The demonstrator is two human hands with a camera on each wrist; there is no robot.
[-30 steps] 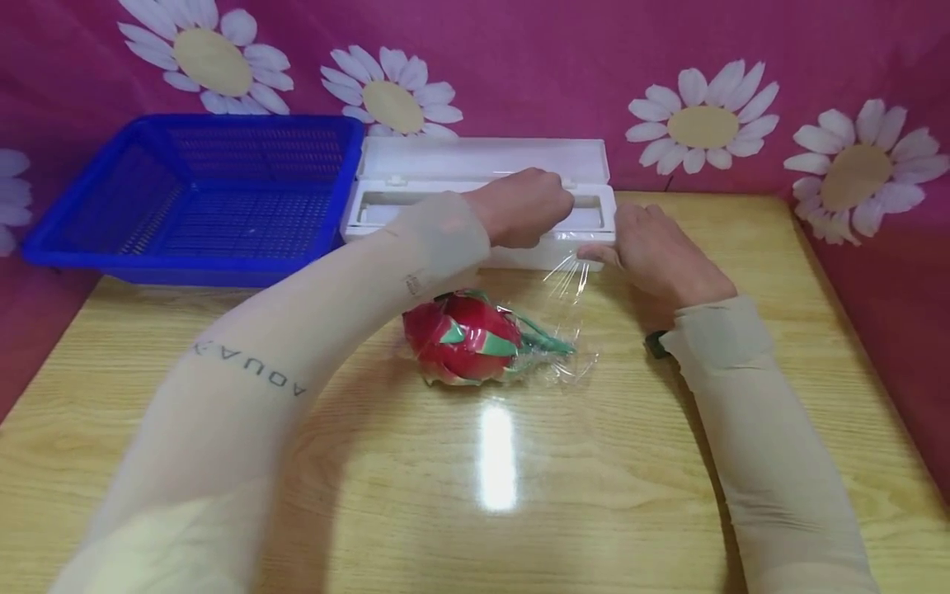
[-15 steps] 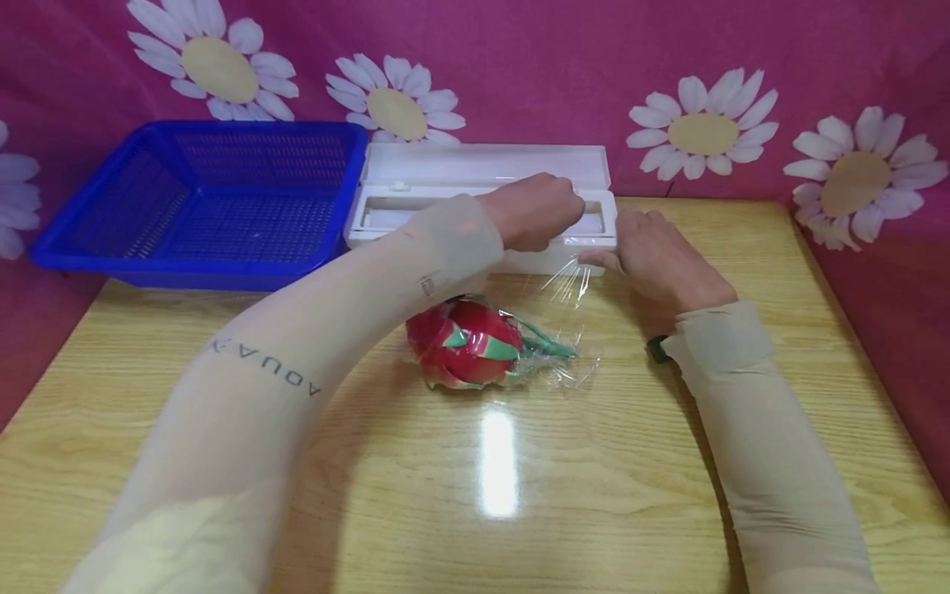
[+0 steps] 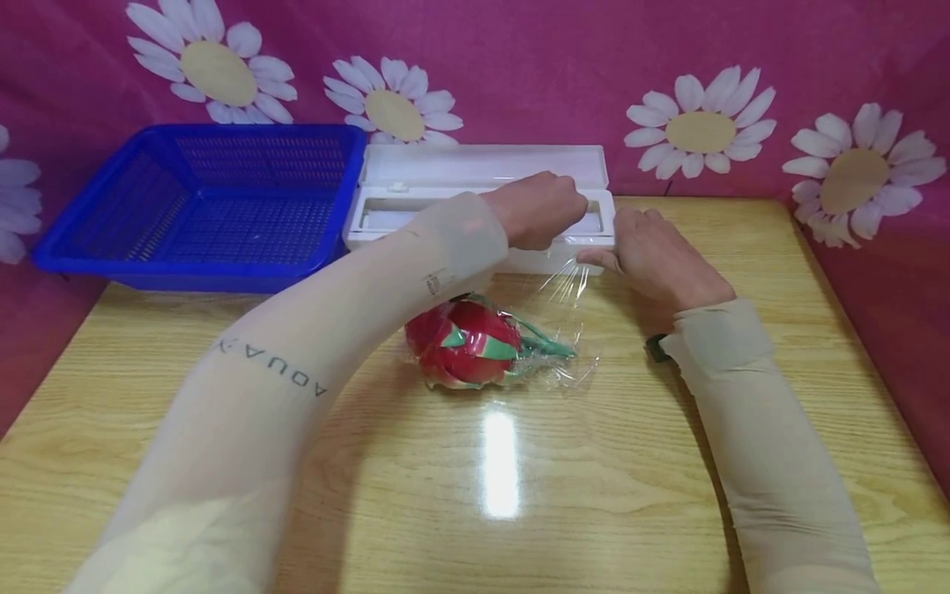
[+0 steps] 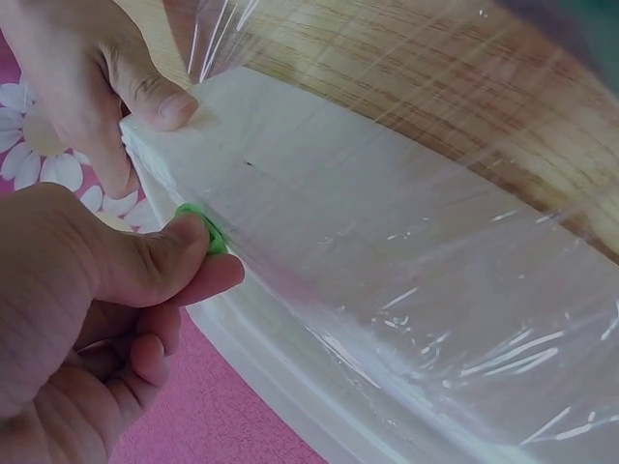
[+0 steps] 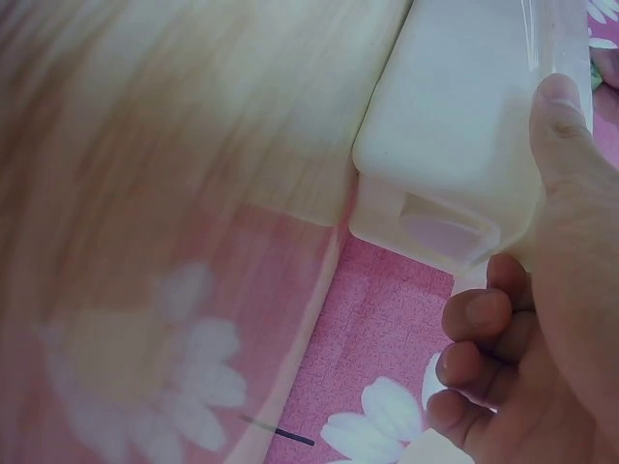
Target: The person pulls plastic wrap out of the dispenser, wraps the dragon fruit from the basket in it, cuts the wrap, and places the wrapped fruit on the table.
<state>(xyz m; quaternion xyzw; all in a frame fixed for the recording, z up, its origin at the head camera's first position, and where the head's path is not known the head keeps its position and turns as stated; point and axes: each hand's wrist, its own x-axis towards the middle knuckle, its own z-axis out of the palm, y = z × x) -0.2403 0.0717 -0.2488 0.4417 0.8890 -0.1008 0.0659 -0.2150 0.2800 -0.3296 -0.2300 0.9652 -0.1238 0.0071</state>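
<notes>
A white cling film dispenser stands at the back of the table with its lid raised. My left hand reaches across to its right part; in the left wrist view, thumb and forefinger pinch a small green slider on the box edge. At the box's right end my right hand grips the corner, its thumb on the front face and fingers curled by the end. Clear cling film hangs over the front and runs toward a red and green dragon fruit, which lies wrapped in film before the box.
A blue plastic basket stands left of the dispenser. Behind the wooden table hangs a magenta cloth with white daisies. My left forearm crosses over the table's left half.
My left hand has shifted slightly right along the dispenser, toward my right hand. The right hand stays at the box end, and the dragon fruit lies where it was.
</notes>
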